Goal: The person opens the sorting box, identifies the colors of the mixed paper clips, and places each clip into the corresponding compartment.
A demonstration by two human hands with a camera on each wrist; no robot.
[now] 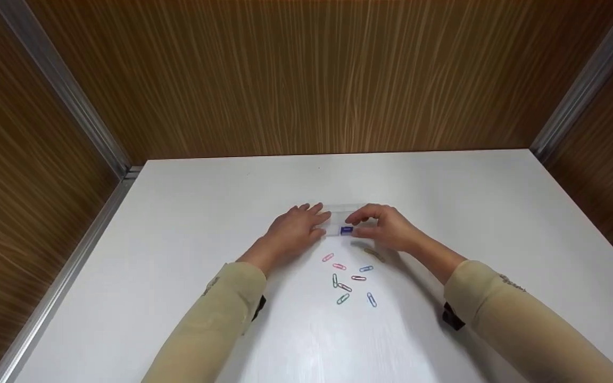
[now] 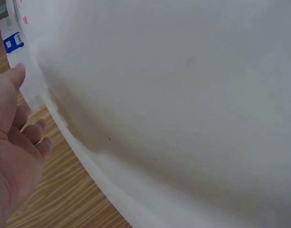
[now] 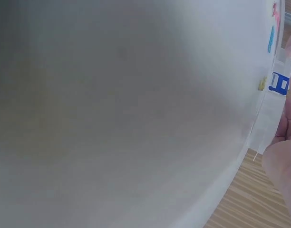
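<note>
My right hand (image 1: 386,227) has its fingers curled over the right end of the small clear box (image 1: 345,226), thumb and fingertips pinching it. My left hand (image 1: 297,230) lies at the box's left end, fingers (image 1: 314,210) fairly straight and close together, touching its side rather than wrapping round it. So the box sits right between my two hands, near the middle of the table (image 1: 498,213), a little toward the far edge.

The box is see-through plastic, low and rectangular, hard to pick out against the white top. A small blue label (image 1: 346,230) marks its near face. In the left wrist view that same blue label (image 2: 13,42) shows at the top left corner, just past my thumb tip (image 2: 14,76); in the right wrist view it sits at the right edge beside my fingers (image 3: 283,159), on a pale translucent wall.

Just nearer to me than the box, paper clips (image 1: 351,279) lie scattered loose on the table: thin bent wire, coated pink, red, green and blue, with a yellowish one (image 1: 374,254) partly under my right wrist. None touches the box that I can make out.

The tabletop is smooth, white and slightly glossy. Wood-grain panels (image 1: 306,80) with metal corner strips stand along its far, left and right edges. Beige sleeves (image 1: 221,314) cover both my forearms.
</note>
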